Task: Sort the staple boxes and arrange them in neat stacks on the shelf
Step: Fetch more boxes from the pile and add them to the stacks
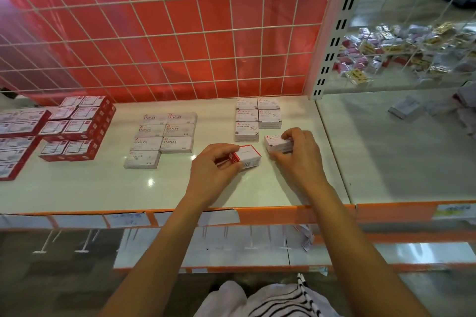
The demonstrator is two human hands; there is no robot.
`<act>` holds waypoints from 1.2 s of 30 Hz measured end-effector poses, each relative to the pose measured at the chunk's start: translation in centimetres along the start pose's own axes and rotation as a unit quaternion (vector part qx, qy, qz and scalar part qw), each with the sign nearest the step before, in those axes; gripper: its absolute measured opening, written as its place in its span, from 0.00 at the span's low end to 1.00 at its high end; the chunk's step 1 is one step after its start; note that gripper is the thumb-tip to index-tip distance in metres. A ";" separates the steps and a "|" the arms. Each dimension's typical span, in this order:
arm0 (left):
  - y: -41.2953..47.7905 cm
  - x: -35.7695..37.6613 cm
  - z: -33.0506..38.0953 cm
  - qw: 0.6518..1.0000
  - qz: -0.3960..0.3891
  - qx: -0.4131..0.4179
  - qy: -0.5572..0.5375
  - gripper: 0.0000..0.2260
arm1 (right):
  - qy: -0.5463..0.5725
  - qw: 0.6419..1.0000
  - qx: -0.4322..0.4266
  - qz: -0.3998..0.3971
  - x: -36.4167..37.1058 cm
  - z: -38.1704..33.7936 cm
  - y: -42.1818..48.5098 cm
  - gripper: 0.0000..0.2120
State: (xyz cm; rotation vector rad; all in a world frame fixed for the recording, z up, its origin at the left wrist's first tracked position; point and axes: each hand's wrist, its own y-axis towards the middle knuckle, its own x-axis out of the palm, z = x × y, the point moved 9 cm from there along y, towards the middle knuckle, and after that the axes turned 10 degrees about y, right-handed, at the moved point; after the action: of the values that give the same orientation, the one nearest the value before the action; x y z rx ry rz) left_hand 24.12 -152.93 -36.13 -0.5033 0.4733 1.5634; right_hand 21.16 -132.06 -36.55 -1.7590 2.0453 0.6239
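My left hand (215,165) grips a red and white staple box (247,157) just above the white shelf (180,188). To its right, my right hand (298,154) holds a white box (277,145) low on the shelf, in front of a block of white "PAPER CLIPS" boxes (257,118). White "STAPLES" boxes (162,136) lie in two rows at the shelf's middle. Red and white boxes (77,126) stand in stacks at the left.
A white wire grid (180,33) over red sheeting backs the shelf. A slotted white upright (334,33) divides it from the right bay, where a heap of mixed loose boxes (399,49) lies. An orange front strip (283,213) with paper labels edges the shelf.
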 end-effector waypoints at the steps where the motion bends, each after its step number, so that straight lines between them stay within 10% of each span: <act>1: 0.0 -0.1 -0.1 1.000 0.001 -0.003 -0.002 0.14 | -0.005 1.000 -0.008 0.000 0.1 0.0 0.2 0.17; 36: 0.2 -1.5 -1.8 0.989 0.001 -0.049 -0.143 0.14 | 0.034 0.995 -0.084 0.036 1.4 -4.0 0.3 0.16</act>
State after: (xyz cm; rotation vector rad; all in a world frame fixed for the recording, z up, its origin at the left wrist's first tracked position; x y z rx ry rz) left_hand 24.03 -155.19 -36.74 -0.3444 0.1786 1.6353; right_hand 20.68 -135.43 -33.97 -1.8274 2.1662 0.7891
